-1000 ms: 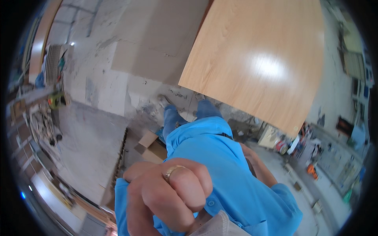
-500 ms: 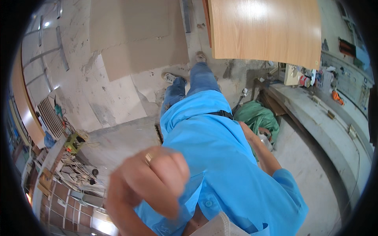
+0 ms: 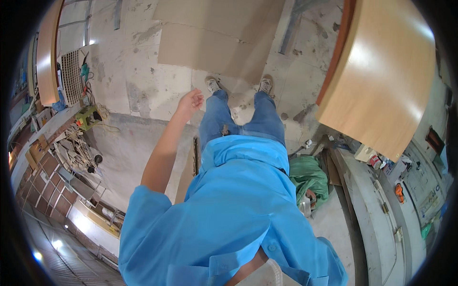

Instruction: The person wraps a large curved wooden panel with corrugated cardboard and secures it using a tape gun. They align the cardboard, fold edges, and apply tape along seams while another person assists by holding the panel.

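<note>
My left hand (image 3: 192,101) hangs out to the left of my jeans (image 3: 219,117), above the floor. Its fingers are loosely curled in, and nothing shows in them. The left forearm (image 3: 164,150) is bare below a blue sleeve. My right hand is out of sight; only the right sleeve (image 3: 329,257) of the blue shirt (image 3: 238,190) shows, low in the picture. Both shoes stand near the edge of a flat brown sheet (image 3: 214,47) on the floor.
A wood-grain panel stack (image 3: 381,76) rises at the right, over a cluttered workbench (image 3: 365,209). Beside my right leg sits a green sack (image 3: 310,178). At the left are a yellow-green tool (image 3: 87,117), cables and a heap of scrap strips (image 3: 74,150).
My left hand has swung down from near my chest to beside my legs. The right forearm has gone out of view. My feet are now side by side, and the view has turned.
</note>
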Tool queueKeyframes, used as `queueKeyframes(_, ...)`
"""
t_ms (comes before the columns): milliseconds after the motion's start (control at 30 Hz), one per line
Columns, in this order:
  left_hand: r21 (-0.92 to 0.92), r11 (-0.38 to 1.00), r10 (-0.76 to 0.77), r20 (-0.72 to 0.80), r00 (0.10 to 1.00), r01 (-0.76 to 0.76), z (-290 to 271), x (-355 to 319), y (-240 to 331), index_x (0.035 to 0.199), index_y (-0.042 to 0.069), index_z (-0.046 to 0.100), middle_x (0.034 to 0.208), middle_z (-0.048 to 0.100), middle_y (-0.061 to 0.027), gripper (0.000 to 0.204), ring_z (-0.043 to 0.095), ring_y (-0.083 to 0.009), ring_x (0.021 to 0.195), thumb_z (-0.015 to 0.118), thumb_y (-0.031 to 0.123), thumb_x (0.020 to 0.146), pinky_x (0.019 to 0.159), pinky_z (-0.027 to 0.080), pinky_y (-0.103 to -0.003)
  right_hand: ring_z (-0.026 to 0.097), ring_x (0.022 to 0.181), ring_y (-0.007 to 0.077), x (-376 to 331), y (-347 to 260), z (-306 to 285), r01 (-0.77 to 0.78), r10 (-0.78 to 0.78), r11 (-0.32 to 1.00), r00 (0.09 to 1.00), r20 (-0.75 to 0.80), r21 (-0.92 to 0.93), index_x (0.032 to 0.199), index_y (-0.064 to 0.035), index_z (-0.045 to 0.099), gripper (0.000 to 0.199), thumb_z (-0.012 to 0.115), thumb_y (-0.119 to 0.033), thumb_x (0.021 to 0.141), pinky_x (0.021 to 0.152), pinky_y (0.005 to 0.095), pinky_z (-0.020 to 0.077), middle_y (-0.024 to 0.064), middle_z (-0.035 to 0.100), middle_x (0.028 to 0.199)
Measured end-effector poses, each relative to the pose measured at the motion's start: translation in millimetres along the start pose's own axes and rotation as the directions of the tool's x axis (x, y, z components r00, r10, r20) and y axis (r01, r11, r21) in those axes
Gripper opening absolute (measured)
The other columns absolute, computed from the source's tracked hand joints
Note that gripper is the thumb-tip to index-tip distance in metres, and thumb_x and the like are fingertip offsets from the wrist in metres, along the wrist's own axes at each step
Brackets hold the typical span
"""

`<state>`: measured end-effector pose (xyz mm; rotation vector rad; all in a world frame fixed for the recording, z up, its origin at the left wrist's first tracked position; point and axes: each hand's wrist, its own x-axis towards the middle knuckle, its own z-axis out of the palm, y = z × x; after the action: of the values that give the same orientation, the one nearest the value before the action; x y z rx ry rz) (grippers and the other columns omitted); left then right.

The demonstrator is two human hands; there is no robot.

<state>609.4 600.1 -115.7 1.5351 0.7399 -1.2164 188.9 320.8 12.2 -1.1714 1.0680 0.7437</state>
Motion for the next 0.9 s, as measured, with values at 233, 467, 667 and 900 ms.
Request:
queueKeyframes(233,0.075,0.993,-0.087,0.011,0.996,0.085,-42,230,1,0.117,0.004,0.058,0.11,0.065,-0.0119,0.038,0.063,-0.0235,0.101,0.06,0.036,0.095,0.093,0.051,-0.037,0.067,0.097,0.0267,83,-40,37,-0.107,0.084,0.985,0.982,-0.167,-0.134,0.116,0.0021,0.065,0.035,0.063,-0.02,0.089,0.085,0.0406,0.0509,0.0206,0.071,0.106)
queueKeyframes(467,-0.042,0.998,0.047,0.08,0.996,-0.044,21,484,8,0.118,0.007,0.055,0.1,0.062,-0.007,0.032,0.061,-0.0163,0.089,0.06,0.03,0.096,0.08,0.052,-0.033,0.067,0.098,0.0278,186,-40,39,-0.24,0.166,0.93,0.95,-0.265,-0.277,0.116,0.0021,0.065,0.036,0.063,-0.021,0.089,0.085,0.041,0.0508,0.0212,0.07,0.106)
queueKeyframes(667,-0.127,0.991,-0.031,0.133,0.991,0.048,37,495,-10,0.122,0.006,0.055,0.103,0.062,-0.0078,0.036,0.061,-0.0191,0.092,0.058,0.031,0.097,0.086,0.051,-0.035,0.067,0.098,0.0288,208,-57,36,-0.277,0.196,0.914,0.941,-0.276,-0.296,0.116,0.0021,0.065,0.036,0.063,-0.022,0.089,0.085,0.0414,0.0507,0.0217,0.07,0.106)
queueKeyframes(900,-0.281,0.959,0.02,0.129,0.991,0.017,52,530,-2,0.109,0.005,0.058,0.098,0.054,-0.0067,0.028,0.052,-0.019,0.094,0.062,0.03,0.095,0.089,0.047,-0.035,0.067,0.098,0.0299,226,-45,30,-0.34,0.255,0.879,0.928,-0.271,-0.334,0.116,0.0021,0.065,0.037,0.064,-0.022,0.088,0.084,0.0418,0.0507,0.0223,0.07,0.106)
